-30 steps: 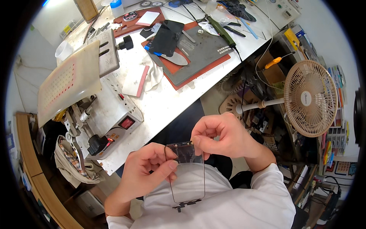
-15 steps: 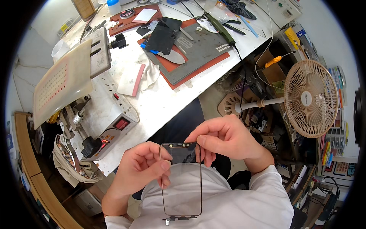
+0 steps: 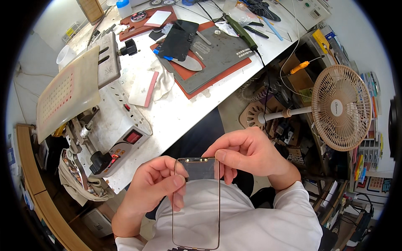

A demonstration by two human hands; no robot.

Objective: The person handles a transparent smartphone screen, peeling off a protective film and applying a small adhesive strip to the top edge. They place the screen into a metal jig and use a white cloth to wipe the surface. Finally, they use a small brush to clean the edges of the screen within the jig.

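Upright in front of my white shirt is a clear phone screen glass (image 3: 196,213) with a thin dark frame and a notch at its top edge. My left hand (image 3: 153,186) pinches its left side, thumb in front and fingers behind, seen through the glass. At the top right corner, my right hand (image 3: 253,154) grips it between thumb and fingers. Small dark connector pieces (image 3: 184,249) hang at the bottom edge, partly cut off by the picture's rim.
On the white table (image 3: 201,104) to the left stands a heating machine (image 3: 113,125) with a raised perforated pad (image 3: 67,92). Farther off, a dark phone screen (image 3: 179,41) and a metal blade (image 3: 190,63) lie on a grey mat (image 3: 213,58). A beige fan (image 3: 341,108) stands at right.
The glass has tilted, its lower end shifting down and slightly left in the picture. Dark reflections near its top have faded. Both hands keep nearly the same place and grip.
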